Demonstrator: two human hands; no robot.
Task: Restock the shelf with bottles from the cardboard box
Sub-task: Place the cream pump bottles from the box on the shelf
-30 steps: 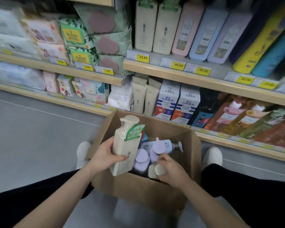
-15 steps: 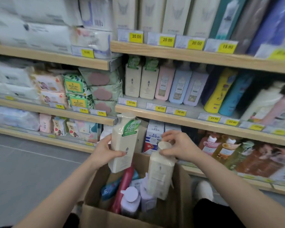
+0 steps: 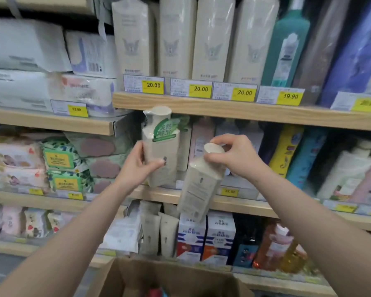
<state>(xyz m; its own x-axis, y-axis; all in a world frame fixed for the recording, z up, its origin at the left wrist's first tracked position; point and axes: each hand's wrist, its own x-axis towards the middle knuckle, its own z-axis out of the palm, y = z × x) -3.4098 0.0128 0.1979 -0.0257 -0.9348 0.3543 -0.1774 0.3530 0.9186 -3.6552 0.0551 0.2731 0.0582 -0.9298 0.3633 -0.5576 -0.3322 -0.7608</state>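
From the head camera, yellow price tags (image 3: 202,88) line the upper wooden shelf edge (image 3: 244,112): three read 20.00, one 19.90, and a tag on the left bay reads 12.90; the tags on the middle shelf are too blurred to read. Above the 20.00 tags stand tall cream packs (image 3: 176,37) with a winged crest, their small print illegible, beside a teal pump bottle (image 3: 286,46). The left hand (image 3: 135,168) holds a cream bottle (image 3: 159,146) upright, thumb across its front and fingers curled round its left side, at the front of the middle shelf (image 3: 240,202); whether its base touches the board cannot be told. A green neck label (image 3: 166,129) on it carries white Chinese characters, too soft to read surely. The right hand (image 3: 234,156) pinches the round cap of a second cream bottle (image 3: 198,185) from above, fingertips bunched on it; this bottle hangs tilted in front of the middle shelf edge, its back panel of fine print facing the camera, unreadable. Both forearms reach up and forward from the lower corners. On the left sit green-and-yellow wipe packs (image 3: 61,159). The cardboard box (image 3: 171,279) lies open at the bottom edge, below the hands.
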